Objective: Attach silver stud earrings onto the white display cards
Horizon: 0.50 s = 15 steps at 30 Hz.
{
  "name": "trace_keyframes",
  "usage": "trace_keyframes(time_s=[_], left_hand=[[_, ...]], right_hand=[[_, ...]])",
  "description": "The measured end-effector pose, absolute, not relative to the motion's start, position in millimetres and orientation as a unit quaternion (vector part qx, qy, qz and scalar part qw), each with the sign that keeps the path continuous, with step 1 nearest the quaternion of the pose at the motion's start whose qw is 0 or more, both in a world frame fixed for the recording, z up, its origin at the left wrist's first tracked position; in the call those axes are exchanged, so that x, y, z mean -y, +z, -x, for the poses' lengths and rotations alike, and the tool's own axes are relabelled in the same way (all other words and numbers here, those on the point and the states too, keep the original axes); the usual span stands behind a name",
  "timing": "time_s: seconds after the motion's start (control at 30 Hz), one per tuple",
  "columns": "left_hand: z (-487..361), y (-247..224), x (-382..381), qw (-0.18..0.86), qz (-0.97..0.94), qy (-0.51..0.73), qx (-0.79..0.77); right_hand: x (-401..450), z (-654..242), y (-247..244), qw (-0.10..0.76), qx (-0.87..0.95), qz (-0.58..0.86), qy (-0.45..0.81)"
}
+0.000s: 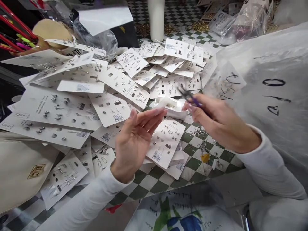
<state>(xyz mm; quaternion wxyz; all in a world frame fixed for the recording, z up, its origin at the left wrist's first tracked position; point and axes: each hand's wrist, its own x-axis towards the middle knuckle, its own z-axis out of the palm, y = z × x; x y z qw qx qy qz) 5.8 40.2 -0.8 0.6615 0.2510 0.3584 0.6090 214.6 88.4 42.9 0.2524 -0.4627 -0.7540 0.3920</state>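
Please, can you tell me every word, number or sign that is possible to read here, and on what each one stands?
Translucent plastic bag: black marker "O" and "A", my best reading.
Gold badge on cream bag: perhaps "D D", unsure.
Earring cards: print and barcode labels too small to read.
White sheet: handwriting too blurred to read.

Earring cards [120, 96] lie in a big overlapping heap on the tabletop [154, 184], w/ a bottle [156, 19] standing behind it & pens [16, 38] back L. Plastic sheeting [269, 80] sits along the R side, a fabric bag [21, 166] front L, and loose metal findings [201, 138] lie on the tabletop just R of the front cards. L hand [136, 141] is over the cards, R hand [218, 123] holds small scissors [190, 98] above them, w/ a folded paper piece [169, 107] between both hands.
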Motion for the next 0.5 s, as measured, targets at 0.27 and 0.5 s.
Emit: trace_keyframes(time_s=[0.27, 0.5], left_hand=[[-7.9, -1.5, -39.7, 0.673, -0.157, 0.63, -0.354], [-10.5, -4.3, -39.3, 0.689, -0.155, 0.608, -0.363]], right_hand=[[-79.5, -204.3, 7.7, 0.293, 0.637, 0.422, 0.574], [-79.0, -203.1, 5.3, 0.308, 0.589, 0.407, 0.626]])
